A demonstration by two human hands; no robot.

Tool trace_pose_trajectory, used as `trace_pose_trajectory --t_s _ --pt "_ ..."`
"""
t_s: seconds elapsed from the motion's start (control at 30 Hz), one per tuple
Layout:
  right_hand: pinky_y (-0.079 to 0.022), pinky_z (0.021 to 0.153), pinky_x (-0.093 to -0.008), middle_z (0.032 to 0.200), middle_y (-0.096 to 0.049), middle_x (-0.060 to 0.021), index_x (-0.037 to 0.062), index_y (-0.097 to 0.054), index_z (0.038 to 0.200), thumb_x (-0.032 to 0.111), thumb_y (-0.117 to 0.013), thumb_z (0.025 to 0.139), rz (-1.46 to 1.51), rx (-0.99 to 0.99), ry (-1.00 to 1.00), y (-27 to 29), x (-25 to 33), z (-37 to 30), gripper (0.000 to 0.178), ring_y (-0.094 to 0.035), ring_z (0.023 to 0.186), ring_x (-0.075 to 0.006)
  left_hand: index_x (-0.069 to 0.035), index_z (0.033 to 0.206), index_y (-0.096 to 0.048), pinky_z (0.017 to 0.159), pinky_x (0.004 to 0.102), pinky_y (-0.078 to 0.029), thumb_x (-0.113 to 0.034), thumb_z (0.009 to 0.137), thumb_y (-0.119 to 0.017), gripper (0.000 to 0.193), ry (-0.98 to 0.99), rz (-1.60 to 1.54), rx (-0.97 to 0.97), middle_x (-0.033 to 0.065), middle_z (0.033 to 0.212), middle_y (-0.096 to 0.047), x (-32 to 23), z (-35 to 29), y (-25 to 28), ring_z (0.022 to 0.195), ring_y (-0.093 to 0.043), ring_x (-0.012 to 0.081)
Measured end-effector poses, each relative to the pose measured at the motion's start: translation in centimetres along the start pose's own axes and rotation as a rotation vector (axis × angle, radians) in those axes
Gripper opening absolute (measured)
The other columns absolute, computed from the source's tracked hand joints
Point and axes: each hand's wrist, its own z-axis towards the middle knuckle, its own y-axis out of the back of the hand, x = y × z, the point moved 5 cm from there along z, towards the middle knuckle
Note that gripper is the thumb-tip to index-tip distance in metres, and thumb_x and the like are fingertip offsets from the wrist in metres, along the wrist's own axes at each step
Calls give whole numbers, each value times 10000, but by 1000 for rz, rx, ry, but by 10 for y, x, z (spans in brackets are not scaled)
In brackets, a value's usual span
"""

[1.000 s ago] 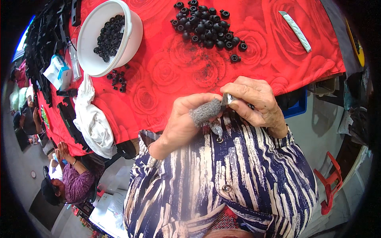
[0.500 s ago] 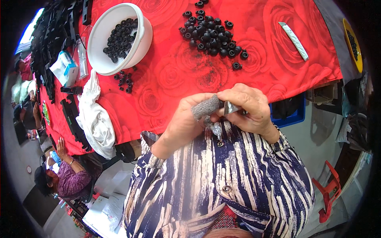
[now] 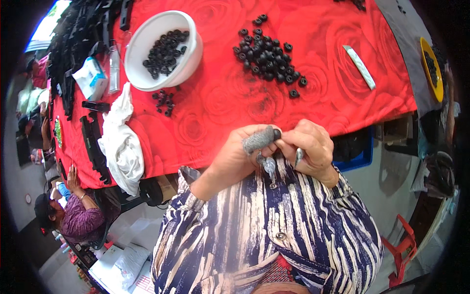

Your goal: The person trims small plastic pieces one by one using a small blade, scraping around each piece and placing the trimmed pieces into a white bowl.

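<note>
My left hand point(image 3: 230, 159) is closed in front of my striped shirt, with a grey knitted finger cover point(image 3: 258, 140) on one finger. At its tip it pinches a small black round plastic part point(image 3: 276, 134). The fingertips of my right hand point(image 3: 313, 151) come right up to this part from the other side. A small shiny metal blade point(image 3: 299, 155) pokes out from under the curled right fingers; its grip is hidden. Below the left fingers hangs a crumpled silvery strip point(image 3: 269, 165). Beyond my hands, a pile of similar black parts point(image 3: 269, 59) lies on the red tablecloth point(image 3: 205, 132).
A white bowl point(image 3: 196, 61) with black parts stands left, a small cluster of black pieces point(image 3: 164, 102) beside it. A white cloth point(image 3: 122, 152), long black plastic pieces point(image 3: 90, 142) and a wrapped strip point(image 3: 360, 67) lie around. Another person point(image 3: 81, 215) sits at the left.
The black part now shows at the tip of the finger cover. My right hand has shifted slightly down, its blade turned downward. The view has tilted a little.
</note>
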Motion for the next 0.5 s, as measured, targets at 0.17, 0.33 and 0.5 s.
trace_pose_trajectory --t_s 0.17,0.33,0.5 --pt "-380 442 -314 656 -552 -81 12 -583 844 -60 -690 698 -254 -78 -59 20 -12 -3 194 -490 497 -214 -1 1016 -625 539 224 -497 -66 853 -612 176 -473 500 -275 59 863 -626 -59 -20 1 681 -593 112" --pt "-383 464 -298 677 -544 -90 19 -581 830 -39 -669 742 -269 -100 -290 38 -28 -13 138 -493 513 -204 26 1019 -630 577 249 -537 10 832 -601 190 -1153 1137 -600 86 917 -645 -171 -55 -3 807 -617 136" --pt "-389 475 -306 674 -538 -92 26 -581 835 -10 -676 741 -255 -79 -233 30 -36 -13 139 -508 528 -205 8 1080 -618 596 228 -514 18 835 -588 247 -1210 1357 -745 72 914 -633 -216 -48 14 727 -602 115"
